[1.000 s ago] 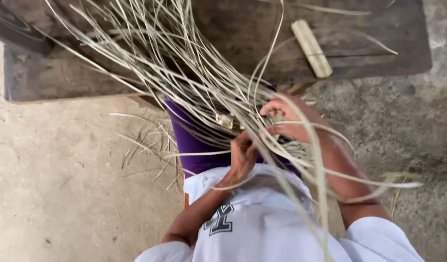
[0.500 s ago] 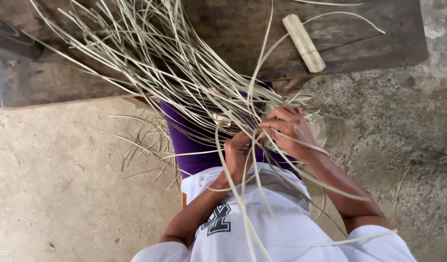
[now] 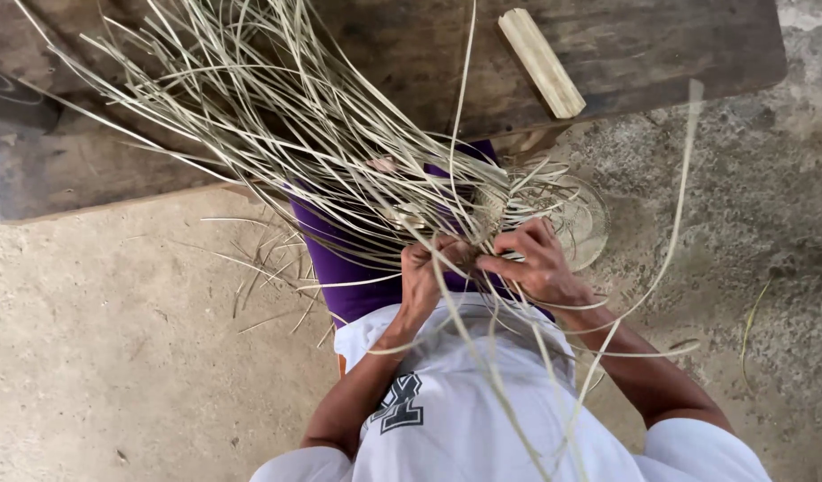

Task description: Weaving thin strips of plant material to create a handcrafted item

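Observation:
A round woven piece (image 3: 579, 214) of pale straw rests over my lap, with many long loose straw strips (image 3: 250, 116) fanning out from it to the upper left. My left hand (image 3: 421, 278) is closed on the strips at the near edge of the weave. My right hand (image 3: 538, 261) pinches strips beside it, just to the right. One long strip (image 3: 674, 223) arcs from my right hand up to the right. Parts of both hands are hidden by strips.
A dark wooden bench (image 3: 661, 54) runs across the top, with a short pale wooden block (image 3: 541, 62) lying on it. Purple cloth (image 3: 339, 263) covers my legs. Loose straw bits (image 3: 268, 268) lie on the concrete floor at left.
My right hand has come down from the weave's top to its near edge, beside my left hand. A long strip has swung out to the right. The round weave shows more.

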